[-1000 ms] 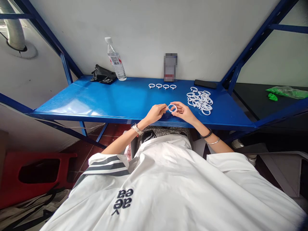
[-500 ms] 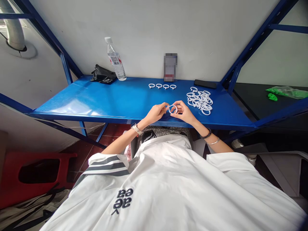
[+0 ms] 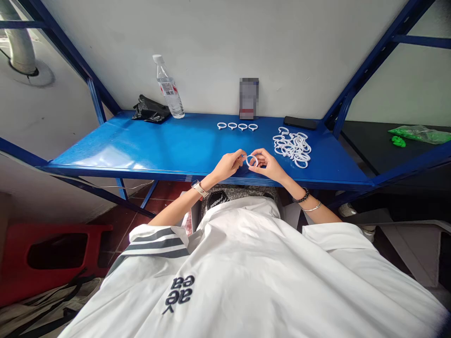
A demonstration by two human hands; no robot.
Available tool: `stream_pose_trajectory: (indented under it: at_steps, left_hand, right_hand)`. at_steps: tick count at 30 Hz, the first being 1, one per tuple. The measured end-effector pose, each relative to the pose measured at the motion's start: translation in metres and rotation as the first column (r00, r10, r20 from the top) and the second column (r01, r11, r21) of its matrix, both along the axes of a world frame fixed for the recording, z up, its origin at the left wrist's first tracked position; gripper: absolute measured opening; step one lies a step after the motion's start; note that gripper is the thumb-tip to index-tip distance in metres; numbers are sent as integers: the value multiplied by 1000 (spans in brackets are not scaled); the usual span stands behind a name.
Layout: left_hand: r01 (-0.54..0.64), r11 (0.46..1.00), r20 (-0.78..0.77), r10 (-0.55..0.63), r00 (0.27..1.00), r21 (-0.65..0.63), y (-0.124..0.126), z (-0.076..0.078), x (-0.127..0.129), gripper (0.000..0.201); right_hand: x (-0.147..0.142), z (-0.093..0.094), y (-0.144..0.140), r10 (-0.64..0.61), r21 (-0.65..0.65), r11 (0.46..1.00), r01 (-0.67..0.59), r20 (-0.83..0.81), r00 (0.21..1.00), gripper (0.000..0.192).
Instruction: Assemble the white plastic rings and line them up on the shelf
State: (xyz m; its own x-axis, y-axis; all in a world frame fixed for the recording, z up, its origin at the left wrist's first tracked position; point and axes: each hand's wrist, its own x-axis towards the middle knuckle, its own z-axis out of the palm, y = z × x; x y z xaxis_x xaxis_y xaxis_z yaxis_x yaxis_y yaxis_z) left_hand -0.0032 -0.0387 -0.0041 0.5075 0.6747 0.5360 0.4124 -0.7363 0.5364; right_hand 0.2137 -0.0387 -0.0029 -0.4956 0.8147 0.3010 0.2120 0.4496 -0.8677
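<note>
Between my two hands, above the front edge of the blue table point(image 3: 169, 145), is a white plastic ring point(image 3: 247, 162). My right hand point(image 3: 268, 166) grips its right side between thumb and fingers. At the ring's left side, where a small tab seems to sit, the fingertips of my left hand point(image 3: 230, 163) are pinched together. A row of several similar white rings point(image 3: 232, 126) lies further back, each with its small tab toward me. Right of my right hand is a loose pile of white rings point(image 3: 291, 145).
A water bottle point(image 3: 170, 94) and a crumpled black bag point(image 3: 151, 109) stand at the back left. A blurred upright box-like item point(image 3: 248, 98) leans by the wall. Behind the pile lies a black phone point(image 3: 300, 123). Blue frame posts point(image 3: 343, 112) rise at the table's ends.
Almost nothing differs. The ring has shifted very slightly to the left in my fingers; both hands keep their grip and place.
</note>
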Motion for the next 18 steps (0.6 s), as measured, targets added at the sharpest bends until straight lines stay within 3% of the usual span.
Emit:
stream_pose_trajectory:
  at_steps: [10,18]
  left_hand:
    - [-1,1000,16,1,1000,-5,1,0,-1,25]
    - [-14,997,51,18,999,-80,-1,2,1,31]
  right_hand:
    - [0,-3,2,-11,16,1000,11,16,1000,47]
    - [1,-3,2,-30,-12,999,30,-19,999,52]
